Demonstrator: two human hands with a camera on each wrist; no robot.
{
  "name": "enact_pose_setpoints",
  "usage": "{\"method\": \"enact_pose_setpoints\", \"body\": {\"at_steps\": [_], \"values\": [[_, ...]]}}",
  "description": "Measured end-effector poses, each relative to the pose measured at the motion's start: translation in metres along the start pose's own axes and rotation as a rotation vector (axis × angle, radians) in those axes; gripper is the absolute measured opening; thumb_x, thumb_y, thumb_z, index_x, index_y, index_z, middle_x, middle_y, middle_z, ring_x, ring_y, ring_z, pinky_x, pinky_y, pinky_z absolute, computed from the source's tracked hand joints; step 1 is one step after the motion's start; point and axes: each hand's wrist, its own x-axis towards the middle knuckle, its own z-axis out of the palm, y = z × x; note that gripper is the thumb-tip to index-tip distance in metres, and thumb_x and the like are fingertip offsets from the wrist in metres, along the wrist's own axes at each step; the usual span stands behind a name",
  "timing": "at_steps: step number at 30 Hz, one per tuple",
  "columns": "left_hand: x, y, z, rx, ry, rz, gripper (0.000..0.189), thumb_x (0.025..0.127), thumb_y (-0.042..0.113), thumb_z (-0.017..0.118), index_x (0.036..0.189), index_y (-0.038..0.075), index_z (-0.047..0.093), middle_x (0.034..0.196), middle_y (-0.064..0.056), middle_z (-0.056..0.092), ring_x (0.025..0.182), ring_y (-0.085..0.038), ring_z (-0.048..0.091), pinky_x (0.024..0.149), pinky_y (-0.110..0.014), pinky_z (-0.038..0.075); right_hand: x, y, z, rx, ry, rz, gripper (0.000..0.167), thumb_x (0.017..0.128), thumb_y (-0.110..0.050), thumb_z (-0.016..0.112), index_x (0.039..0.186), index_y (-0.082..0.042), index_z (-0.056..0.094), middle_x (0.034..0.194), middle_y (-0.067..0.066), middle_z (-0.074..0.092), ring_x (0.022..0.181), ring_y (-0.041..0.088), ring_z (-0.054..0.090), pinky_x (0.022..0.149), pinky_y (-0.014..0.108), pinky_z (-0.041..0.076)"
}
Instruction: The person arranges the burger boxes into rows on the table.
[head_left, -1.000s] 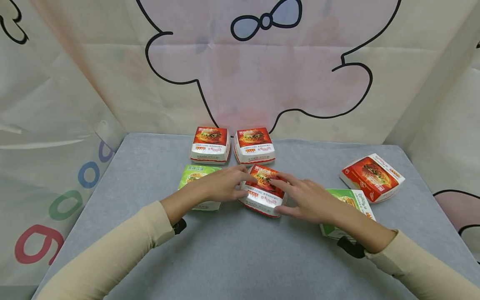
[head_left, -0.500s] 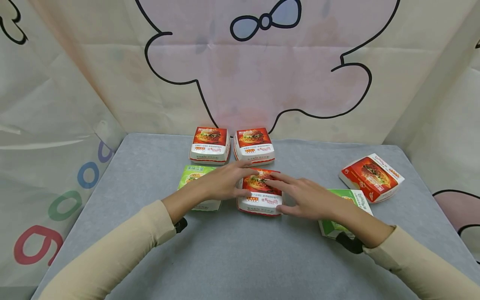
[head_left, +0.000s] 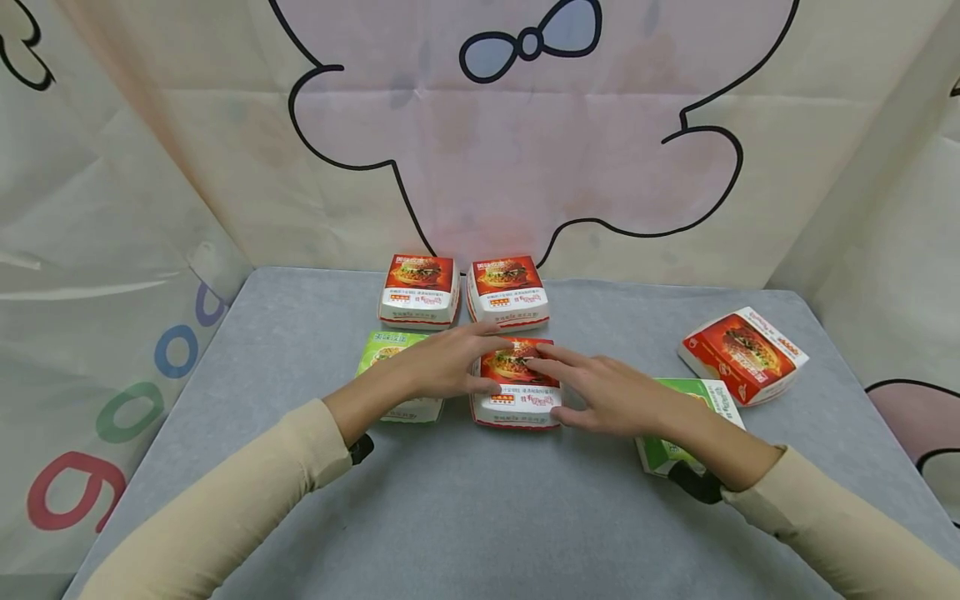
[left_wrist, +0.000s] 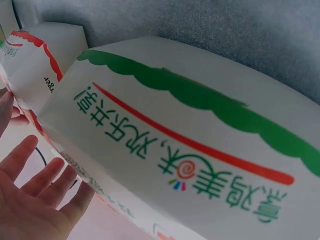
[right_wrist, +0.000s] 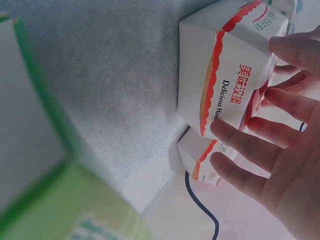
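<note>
A red-and-white burger box (head_left: pixel 519 392) lies on the table between both hands, its printed lid up. My left hand (head_left: pixel 448 367) touches its left side and the lid's edge, fingers extended. From the right, my right hand (head_left: pixel 603 393) reaches over the lid, thumb near the front corner. In the right wrist view, fairly straight fingers (right_wrist: pixel 247 145) lie along the box's white side (right_wrist: pixel 235 85). Beneath my left wrist sits a green burger box (head_left: pixel 390 342), partly hidden. Another green box (head_left: pixel 667 454) is partly covered by my right forearm.
Behind the middle box, two red burger boxes (head_left: pixel 418 287) (head_left: pixel 508 290) stand side by side. One more red box (head_left: pixel 746 354) lies turned at the right. A grey cloth (head_left: pixel 480 517) covers the table, and printed curtains (head_left: pixel 600 158) enclose the back and sides.
The red box between the hands has turned from slanted to nearly square with the row and shifted slightly left. The right hand has moved slightly left with it; the left hand has barely moved.
</note>
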Motion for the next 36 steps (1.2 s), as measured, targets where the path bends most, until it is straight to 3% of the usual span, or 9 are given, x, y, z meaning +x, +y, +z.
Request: {"method": "enact_pose_setpoints", "body": {"at_steps": [9,15,29,36], "values": [[-0.001,-0.004,-0.002,-0.004,-0.023,-0.009,0.061,0.089,0.041,0.074,0.143,0.019,0.056,0.159,-0.011,0.033,0.144,-0.026,0.035,0.110,-0.046,0.038,0.004,0.001,-0.001,0.019,0.007,-0.018,0.072,0.091,-0.029,0.071,0.155,-0.017,0.038,0.158,0.013,0.034,0.116,0.034,0.059,0.092,0.056,0.050],[-0.001,-0.005,-0.003,-0.003,-0.033,-0.026,0.062,0.088,0.042,0.075,0.142,0.018,0.056,0.154,-0.011,0.041,0.140,-0.026,0.041,0.110,-0.046,0.039,0.006,0.001,-0.003,0.041,0.007,-0.020,0.070,0.091,-0.029,0.072,0.152,-0.016,0.042,0.157,0.014,0.036,0.121,0.036,0.057,0.093,0.057,0.049],[-0.001,-0.005,-0.005,0.000,-0.030,-0.029,0.061,0.087,0.041,0.077,0.140,0.017,0.059,0.151,-0.011,0.045,0.139,-0.027,0.042,0.110,-0.046,0.039,0.014,0.004,-0.012,0.116,-0.026,0.027,0.065,0.094,-0.031,0.069,0.151,-0.018,0.043,0.154,0.011,0.042,0.135,0.032,0.046,0.103,0.056,0.044],[-0.002,-0.005,-0.005,0.003,-0.029,-0.036,0.060,0.087,0.041,0.077,0.140,0.018,0.059,0.150,-0.010,0.045,0.135,-0.026,0.045,0.109,-0.046,0.039,0.024,0.015,-0.026,0.178,-0.005,0.063,0.062,0.095,-0.029,0.067,0.151,-0.015,0.043,0.145,0.010,0.050,0.118,0.030,0.058,0.091,0.049,0.052]]}}
